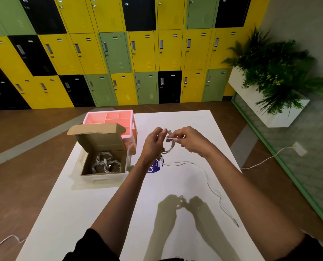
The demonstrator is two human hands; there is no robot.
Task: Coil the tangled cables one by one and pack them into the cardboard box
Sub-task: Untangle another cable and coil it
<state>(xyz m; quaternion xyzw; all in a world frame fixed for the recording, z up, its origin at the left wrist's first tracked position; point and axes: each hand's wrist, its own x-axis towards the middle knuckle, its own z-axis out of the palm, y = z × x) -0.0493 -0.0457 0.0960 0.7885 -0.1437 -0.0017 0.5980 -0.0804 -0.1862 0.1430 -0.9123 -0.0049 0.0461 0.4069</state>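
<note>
Cable [167, 150], white and partly coiled, is held up above the middle of the counter [185, 119]. The left hand [154, 142] grips the small bundle of loops, and the right hand [190, 140], close against it at three o'clock, pinches a strand at the bundle's top. The loose tail [211, 189] drops to the counter and trails toward five o'clock, its plug lying near the counter's edge. At eight o'clock from the hands stands the cardboard box [104, 178], lid flap raised, with coiled pale cables [105, 162] inside. A pink divided tray [109, 117] sits just behind the box, at ten o'clock. A blue round sticker [156, 167] lies on the counter under the left wrist.
</note>
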